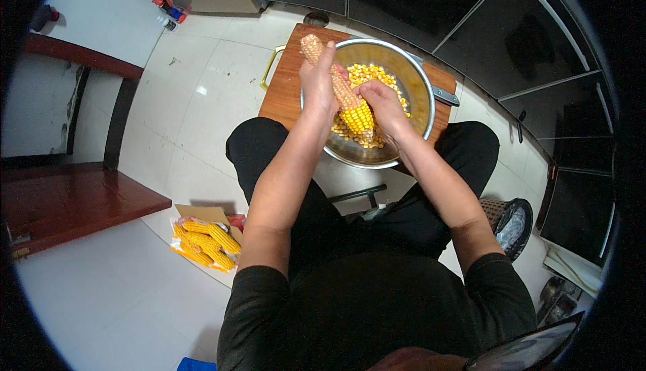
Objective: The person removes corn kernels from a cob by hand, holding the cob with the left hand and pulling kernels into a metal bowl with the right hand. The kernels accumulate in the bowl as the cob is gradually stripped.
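A corn cob slants over the steel basin, its upper length stripped to bare pinkish core. Yellow kernels still cover a band near its lower end. My left hand is wrapped around the stripped upper part, thumb along the side. On the cob's right side, just above that band, the bent fingers of my right hand press against it; its thumb is partly hidden. Loose corn kernels lie in the bottom of the basin beneath both hands.
The basin rests on a wooden stool between my knees, a metal-and-dark handle sticking out beside it. Several whole corn cobs fill an open cardboard box at left. A lined wicker bin stands at right, near dark cabinets.
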A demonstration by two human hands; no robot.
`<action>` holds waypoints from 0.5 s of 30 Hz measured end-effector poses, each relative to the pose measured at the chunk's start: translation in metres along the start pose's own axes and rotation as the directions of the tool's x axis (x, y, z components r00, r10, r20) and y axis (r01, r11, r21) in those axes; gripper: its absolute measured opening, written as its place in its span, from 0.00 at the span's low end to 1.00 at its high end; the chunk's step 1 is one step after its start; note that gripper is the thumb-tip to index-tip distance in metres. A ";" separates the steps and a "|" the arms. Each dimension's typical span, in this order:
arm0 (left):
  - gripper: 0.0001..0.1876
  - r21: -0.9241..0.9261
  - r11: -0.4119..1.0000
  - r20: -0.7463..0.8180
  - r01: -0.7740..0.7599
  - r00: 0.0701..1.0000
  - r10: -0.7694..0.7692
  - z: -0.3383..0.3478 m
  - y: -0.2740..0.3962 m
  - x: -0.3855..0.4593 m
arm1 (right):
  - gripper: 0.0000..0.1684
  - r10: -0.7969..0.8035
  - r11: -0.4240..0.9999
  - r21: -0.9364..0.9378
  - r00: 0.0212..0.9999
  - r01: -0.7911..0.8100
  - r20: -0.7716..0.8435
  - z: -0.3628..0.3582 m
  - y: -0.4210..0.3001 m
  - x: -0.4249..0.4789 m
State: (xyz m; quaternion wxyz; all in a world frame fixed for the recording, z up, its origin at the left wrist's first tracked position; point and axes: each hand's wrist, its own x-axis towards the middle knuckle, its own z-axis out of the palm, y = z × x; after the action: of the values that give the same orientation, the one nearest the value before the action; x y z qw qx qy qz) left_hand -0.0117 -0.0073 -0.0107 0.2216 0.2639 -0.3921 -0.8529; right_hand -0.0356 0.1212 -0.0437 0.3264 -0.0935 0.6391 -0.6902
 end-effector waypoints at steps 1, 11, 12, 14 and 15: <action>0.13 -0.006 1.000 -0.002 0.003 1.000 -0.003 -0.001 0.001 0.001 | 0.10 -0.168 0.973 -0.166 0.985 0.160 -0.031 -0.005 0.001 0.003; 0.13 -0.011 0.998 -0.047 -0.067 0.997 0.067 -0.004 0.007 0.004 | 0.24 -0.130 0.948 -0.243 0.947 0.206 0.293 0.008 -0.013 -0.017; 0.13 -0.023 0.998 -0.034 -0.059 0.998 0.059 -0.004 0.008 0.003 | 0.24 -0.094 0.967 -0.200 0.952 0.156 0.292 0.008 -0.015 -0.017; 0.13 -0.061 0.997 0.028 -0.042 0.999 0.044 -0.005 0.010 0.002 | 0.23 -0.020 0.992 -0.112 0.955 0.055 0.295 0.007 -0.021 -0.018; 0.13 -0.086 0.996 0.077 -0.032 0.996 0.039 -0.003 0.013 0.002 | 0.21 -0.026 0.999 -0.027 0.955 0.035 0.295 0.008 -0.023 -0.018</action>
State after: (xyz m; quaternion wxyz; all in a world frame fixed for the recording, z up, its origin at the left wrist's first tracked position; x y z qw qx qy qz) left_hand -0.0089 -0.0178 -0.0031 0.2320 0.2133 -0.3689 -0.8744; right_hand -0.0247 0.1249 -0.0158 0.4056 -0.2103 0.5929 -0.6631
